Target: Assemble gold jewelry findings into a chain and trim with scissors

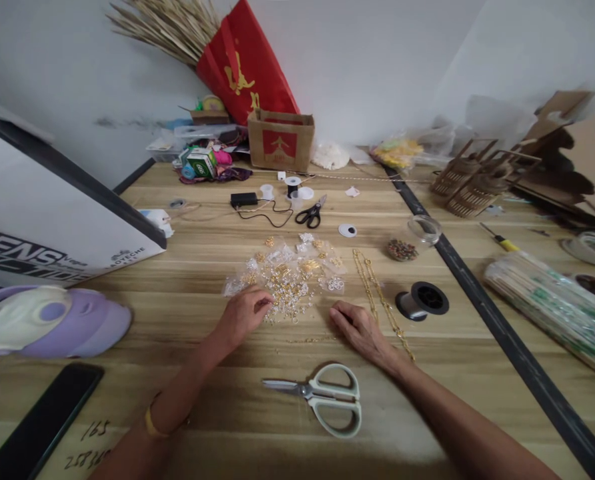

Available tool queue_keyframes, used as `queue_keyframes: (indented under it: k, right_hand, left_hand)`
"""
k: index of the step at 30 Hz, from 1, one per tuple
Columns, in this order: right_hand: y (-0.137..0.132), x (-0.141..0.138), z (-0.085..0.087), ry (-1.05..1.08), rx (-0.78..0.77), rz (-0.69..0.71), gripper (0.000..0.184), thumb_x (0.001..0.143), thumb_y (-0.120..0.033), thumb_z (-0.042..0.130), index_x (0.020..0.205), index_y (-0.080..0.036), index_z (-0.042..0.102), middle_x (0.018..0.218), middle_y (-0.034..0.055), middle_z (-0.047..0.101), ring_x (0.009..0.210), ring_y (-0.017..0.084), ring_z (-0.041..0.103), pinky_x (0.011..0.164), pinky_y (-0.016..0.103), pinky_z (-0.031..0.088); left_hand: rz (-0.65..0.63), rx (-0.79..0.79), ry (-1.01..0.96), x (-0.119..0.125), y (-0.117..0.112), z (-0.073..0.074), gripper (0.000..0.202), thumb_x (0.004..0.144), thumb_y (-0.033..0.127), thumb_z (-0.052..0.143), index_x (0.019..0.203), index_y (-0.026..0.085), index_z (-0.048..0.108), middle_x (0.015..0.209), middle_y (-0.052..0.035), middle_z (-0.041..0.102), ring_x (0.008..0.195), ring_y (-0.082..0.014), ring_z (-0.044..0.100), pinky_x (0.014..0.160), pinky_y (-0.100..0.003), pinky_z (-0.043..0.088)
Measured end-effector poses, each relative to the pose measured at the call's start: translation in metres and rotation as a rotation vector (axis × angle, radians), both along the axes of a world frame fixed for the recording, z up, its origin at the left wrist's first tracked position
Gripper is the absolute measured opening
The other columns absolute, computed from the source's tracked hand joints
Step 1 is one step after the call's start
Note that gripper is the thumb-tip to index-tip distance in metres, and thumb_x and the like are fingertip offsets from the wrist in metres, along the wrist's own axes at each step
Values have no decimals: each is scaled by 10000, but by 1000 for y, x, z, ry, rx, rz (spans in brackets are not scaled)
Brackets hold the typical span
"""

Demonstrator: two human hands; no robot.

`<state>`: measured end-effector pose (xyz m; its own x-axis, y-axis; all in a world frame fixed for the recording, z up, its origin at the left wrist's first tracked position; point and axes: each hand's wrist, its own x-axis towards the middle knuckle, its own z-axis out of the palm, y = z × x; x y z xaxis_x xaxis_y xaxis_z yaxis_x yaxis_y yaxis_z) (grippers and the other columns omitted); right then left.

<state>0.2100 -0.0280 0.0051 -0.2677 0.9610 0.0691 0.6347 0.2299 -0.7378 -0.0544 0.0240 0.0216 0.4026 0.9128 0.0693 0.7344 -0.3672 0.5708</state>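
In the head view, the left hand (246,312) was at the near left edge of a spread of small clear and gold beads (290,291), in the middle of the wooden tabletop (217,407). Its fingers were bent in toward the thumb, the tips right at the beads; whether they pinched anything could not be told, as any piece there was too small to make out. A yellow bracelet (152,420) circled the wrist. The right hand (358,329) lay low over the wood to the right of the beads, apart from them, its fingers loosely curled; their undersides were hidden, so I could not tell whether they had hold of anything. A fine gold chain (310,341) lay between the two hands, and a longer gold chain (369,280) ran down beside the right hand, passing behind its wrist.

Small plastic bags (280,255) lay along the far side of the beads. Nearer the person, the white-handled scissors (322,399) lay flat, blades pointing left. A black spool (422,301) stood to the right of the longer chain, with a clear jar (424,230) beyond it, tipped over beside multicoloured beads (402,250). Farther back lay the black-handled scissors (311,215).
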Motion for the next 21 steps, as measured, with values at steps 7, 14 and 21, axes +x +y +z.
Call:
queue_keyframes:
  k: [7, 14, 21]
  right_hand:
    - [0, 0, -2, -2, 23, -6, 321, 913, -326, 359, 625, -190, 394, 555, -25, 427, 514, 108, 381, 506, 230, 262]
    - [1, 1, -6, -1, 46, 2, 320, 910, -324, 361, 623, -189, 403, 557, -18, 443, 512, 108, 384, 500, 233, 256]
    - [1, 1, -5, -14, 62, 18, 331, 912, -331, 355, 619, -187, 409, 549, -22, 434, 505, 107, 380, 504, 231, 264]
  left_hand:
    - [-26, 12, 142, 18, 5, -2, 118, 785, 164, 574, 866, 175, 660, 875, -40, 601, 744, -153, 572, 721, -267, 442]
    - [-23, 44, 151, 16, 7, -7, 133, 818, 149, 528, 834, 174, 659, 856, -38, 611, 767, -158, 579, 718, -266, 427]
    - [-31, 35, 120, 16, 10, -4, 161, 820, 111, 510, 838, 166, 661, 831, -35, 639, 754, -151, 584, 722, -258, 429]
